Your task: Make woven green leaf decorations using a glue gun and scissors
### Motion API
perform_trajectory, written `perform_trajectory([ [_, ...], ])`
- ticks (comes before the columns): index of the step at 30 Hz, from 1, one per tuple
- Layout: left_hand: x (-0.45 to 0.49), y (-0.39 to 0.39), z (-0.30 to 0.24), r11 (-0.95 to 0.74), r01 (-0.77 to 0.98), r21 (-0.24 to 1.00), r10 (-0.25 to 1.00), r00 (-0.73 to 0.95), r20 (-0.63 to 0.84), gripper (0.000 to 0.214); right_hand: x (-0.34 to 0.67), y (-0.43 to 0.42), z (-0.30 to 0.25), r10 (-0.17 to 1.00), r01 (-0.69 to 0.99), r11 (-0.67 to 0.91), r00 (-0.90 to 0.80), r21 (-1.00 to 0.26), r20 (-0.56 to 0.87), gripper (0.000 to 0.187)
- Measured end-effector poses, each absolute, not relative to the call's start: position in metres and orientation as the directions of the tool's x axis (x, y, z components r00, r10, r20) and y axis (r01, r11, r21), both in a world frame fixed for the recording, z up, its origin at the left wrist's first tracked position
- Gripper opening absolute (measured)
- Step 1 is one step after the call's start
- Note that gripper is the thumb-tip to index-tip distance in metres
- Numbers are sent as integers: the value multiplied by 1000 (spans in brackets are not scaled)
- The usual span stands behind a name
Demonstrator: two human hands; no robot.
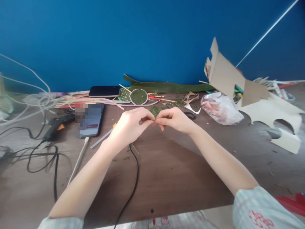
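My left hand [133, 124] and my right hand [175, 120] meet over the middle of the table, fingertips touching or nearly so. Both are closed in a pinch. A small dark green piece of leaf [155, 110] shows just beyond the fingertips, seemingly between them; the fingers hide its lower part. Beyond my left hand lies a round green disc [138, 96] with a pale rim. Partly behind it is another disc with a green mesh face [124, 94]. Dry leaf scraps [175, 103] and black-handled scissors [190, 115] lie past my right hand.
Long green leaves [171, 87] run along the blue wall. On the left are a charging phone [91, 121], a dark phone [104, 91], a glue gun [56, 125] and tangled cords. Right stand a plastic bag [221, 108] and cut cardboard [228, 74]. A black cable [135, 181] crosses the table front.
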State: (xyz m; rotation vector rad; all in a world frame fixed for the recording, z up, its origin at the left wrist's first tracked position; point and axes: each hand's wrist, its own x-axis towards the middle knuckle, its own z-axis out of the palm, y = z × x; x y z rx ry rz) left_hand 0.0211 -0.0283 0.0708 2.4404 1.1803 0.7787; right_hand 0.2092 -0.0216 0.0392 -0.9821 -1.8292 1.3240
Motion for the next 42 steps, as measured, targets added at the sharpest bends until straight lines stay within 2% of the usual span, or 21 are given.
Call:
perform_trajectory([
  [11,20,-27,64,-730,578,365,684,602,413,13,210,-18,35,856,138,135,-514,-981,45,28],
  [17,20,-28,62,-718,620,318,692,583,426,15,209,-19,36,869,103,116,-492,-988,51,25],
  [26,21,-28,62,-749,610,258,646,586,490,15,205,-22,37,895,109,170,-433,-979,107,24],
  [31,19,-24,56,-797,590,130,554,628,546,18,203,-22,33,914,102,183,-383,-978,131,27],
  [36,19,-22,52,-804,595,-14,495,681,540,20,202,-21,31,922,75,165,-365,-983,127,30],
  [39,20,-22,52,-801,598,-18,498,683,535,19,202,-21,30,921,71,143,-374,-987,107,30],
  [42,20,-22,53,-793,603,88,559,661,500,16,202,-20,30,918,93,117,-389,-989,72,30],
])
